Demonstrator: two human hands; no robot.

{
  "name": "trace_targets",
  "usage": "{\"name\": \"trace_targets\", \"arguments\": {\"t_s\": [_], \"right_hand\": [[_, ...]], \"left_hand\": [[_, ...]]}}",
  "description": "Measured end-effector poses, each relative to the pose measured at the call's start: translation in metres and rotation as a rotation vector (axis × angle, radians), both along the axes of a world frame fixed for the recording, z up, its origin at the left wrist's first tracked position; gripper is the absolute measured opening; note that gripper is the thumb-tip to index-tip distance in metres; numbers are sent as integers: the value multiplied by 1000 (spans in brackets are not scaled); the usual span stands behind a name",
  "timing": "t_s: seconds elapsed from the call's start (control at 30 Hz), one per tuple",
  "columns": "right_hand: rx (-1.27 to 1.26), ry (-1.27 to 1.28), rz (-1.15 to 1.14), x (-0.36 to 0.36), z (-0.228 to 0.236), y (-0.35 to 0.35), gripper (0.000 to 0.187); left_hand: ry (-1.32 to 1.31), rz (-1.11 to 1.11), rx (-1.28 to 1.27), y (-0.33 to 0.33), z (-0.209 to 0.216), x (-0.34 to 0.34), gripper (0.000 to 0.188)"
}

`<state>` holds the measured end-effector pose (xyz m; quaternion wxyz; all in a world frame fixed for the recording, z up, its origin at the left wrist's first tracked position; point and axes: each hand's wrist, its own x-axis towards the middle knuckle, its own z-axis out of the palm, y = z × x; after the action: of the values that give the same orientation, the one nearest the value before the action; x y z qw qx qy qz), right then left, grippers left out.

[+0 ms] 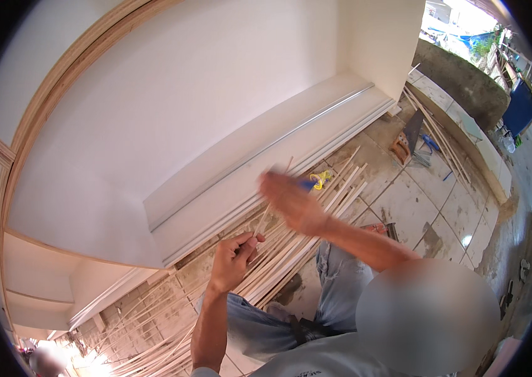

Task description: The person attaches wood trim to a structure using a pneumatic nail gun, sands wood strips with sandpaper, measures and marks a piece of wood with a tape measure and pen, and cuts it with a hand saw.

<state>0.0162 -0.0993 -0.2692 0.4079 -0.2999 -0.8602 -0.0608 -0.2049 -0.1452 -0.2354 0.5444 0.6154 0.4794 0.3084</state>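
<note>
My left hand (233,261) pinches a thin wooden strip (263,220), which slants up and away from its fingertips. Smeared by motion, my right hand (291,200) is over the far part of that strip; its fingers cannot be made out. A thin end shows just beyond it. Below both hands, many long pale wooden strips (291,261) lie in a loose bundle on the tiles, running past my jean-clad legs (335,283). Close behind my right hand are a small blue object and a yellow tangled item (322,180), partly hidden.
A large white cabinet (215,75) with wood-coloured edges and a metal rail (266,147) fills the left and far side. On the tiled floor (407,195) to the right lie a handsaw (413,130), a blue-handled tool (429,143) and more strips (438,135) beside a low ledge (467,125).
</note>
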Motion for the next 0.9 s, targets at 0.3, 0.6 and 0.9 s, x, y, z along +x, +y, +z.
{"name": "trace_targets", "arguments": {"t_s": [0.3, 0.6, 0.9], "right_hand": [[-12, 80, 203, -20, -13, 0, 47], [231, -125, -178, 42, 4, 33, 31], [154, -333, -336, 131, 15, 48, 38]], "left_hand": [[147, -33, 114, 10, -16, -14, 21], [42, -120, -105, -1, 0, -26, 25], [145, 47, 7, -44, -36, -124, 14]]}}
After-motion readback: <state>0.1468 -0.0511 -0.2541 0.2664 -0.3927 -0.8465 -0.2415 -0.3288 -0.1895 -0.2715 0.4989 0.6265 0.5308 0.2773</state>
